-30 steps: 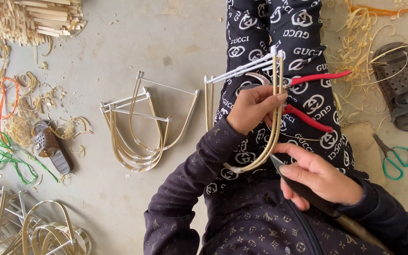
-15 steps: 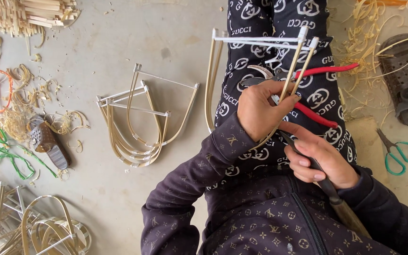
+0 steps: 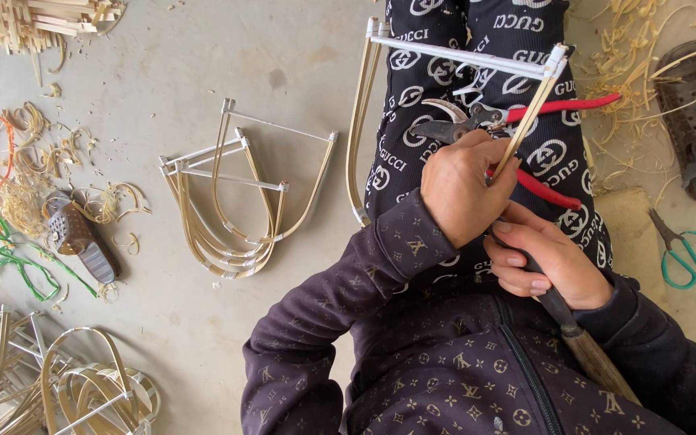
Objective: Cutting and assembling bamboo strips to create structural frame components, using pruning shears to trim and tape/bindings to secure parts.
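Concrete floor (image 3: 283, 48) lay littered with shavings while the left hand (image 3: 465, 189) gripped the bent bamboo frame (image 3: 525, 129) over the lap and the right hand (image 3: 545, 262) clasped a knife handle (image 3: 590, 358), best kept steady.

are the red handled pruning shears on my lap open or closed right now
Open. The red-handled pruning shears lie on the lap with the two red handles spread wide apart, and the curved blade stands away from the lower jaw.
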